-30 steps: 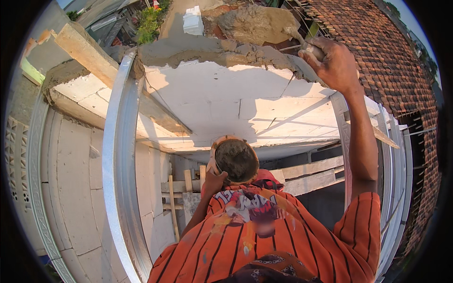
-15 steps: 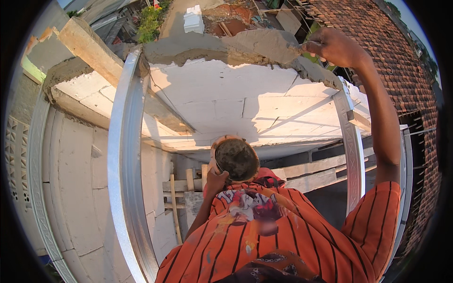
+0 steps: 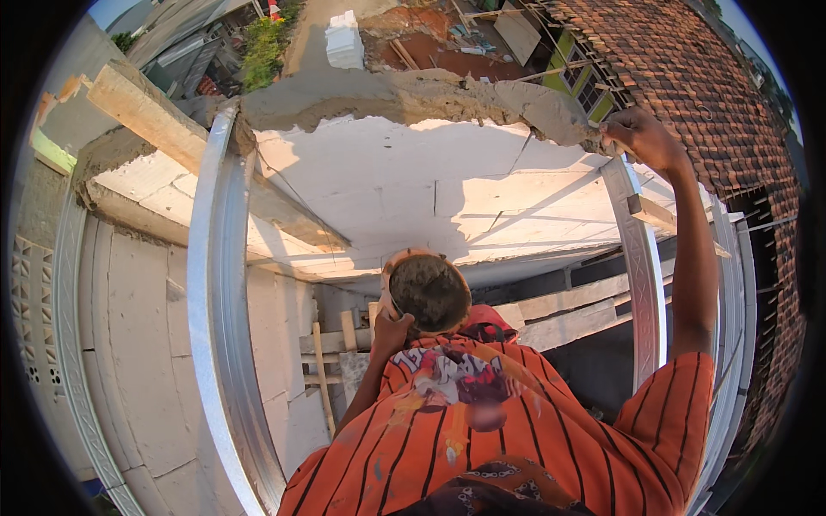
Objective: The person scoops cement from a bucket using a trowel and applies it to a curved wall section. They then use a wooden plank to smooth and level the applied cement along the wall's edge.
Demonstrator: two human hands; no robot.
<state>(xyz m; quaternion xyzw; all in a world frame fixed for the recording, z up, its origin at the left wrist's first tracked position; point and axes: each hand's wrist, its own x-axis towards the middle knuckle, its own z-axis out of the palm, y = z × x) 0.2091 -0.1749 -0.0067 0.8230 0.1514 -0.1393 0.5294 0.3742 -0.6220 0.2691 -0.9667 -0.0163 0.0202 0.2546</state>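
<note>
My left hand [image 3: 393,331] grips the rim of a round bucket [image 3: 389,267] of grey mortar [image 3: 428,291] at waist height. My right hand [image 3: 645,138] is closed on a trowel whose grey, mortar-smeared blade [image 3: 559,112] lies at the top of a white block wall [image 3: 387,163]. A rough band of wet mortar [image 3: 344,90] runs along that top edge. The trowel's handle is mostly hidden by my fingers.
Steel channel beams [image 3: 215,301] stand left and right [image 3: 631,249] of me. A timber [image 3: 142,112] crosses at upper left; planks [image 3: 559,327] lie below. A tiled roof [image 3: 671,69] fills the right. Beyond the wall are stacked white blocks [image 3: 344,39] and rubble.
The trowel, earlier raised with a big load of mortar, has swept right and down onto the wall top; my right hand followed it. My left hand still holds the bucket in much the same place.
</note>
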